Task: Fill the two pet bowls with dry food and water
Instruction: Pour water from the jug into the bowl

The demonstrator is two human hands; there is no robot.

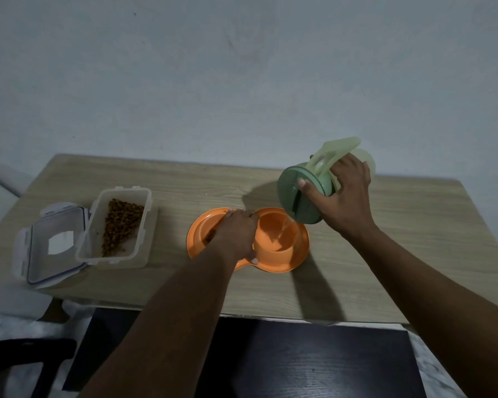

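While the right hand point(344, 196) tips the green jug point(295, 201) well over on its side, a thin stream of water point(285, 226) runs from the lid's edge into the right-hand bowl point(270, 242) of the orange double dish point(298, 255), which sits mid-table, right under the jug. That hand's fingers are curled round the jug at its pale handle, and the thumb is pressed flat on the darker green lid. Now the left hand point(236, 234): it grips the dish at the waist between the two bowls, fingers folded over the far rim, thumb hooked on the near edge. Beneath it the left-hand bowl point(204, 225) shows a few brown pellets, mostly hidden by the hand. Off to the left, well apart from the dish, a clear plastic container point(145, 225) stands open with dry food point(121, 225) heaped along one side, and its clip lid point(41, 254) lies touching the container's left side. Everything rests on a pale wood-grain table point(414, 239) set against a plain wall
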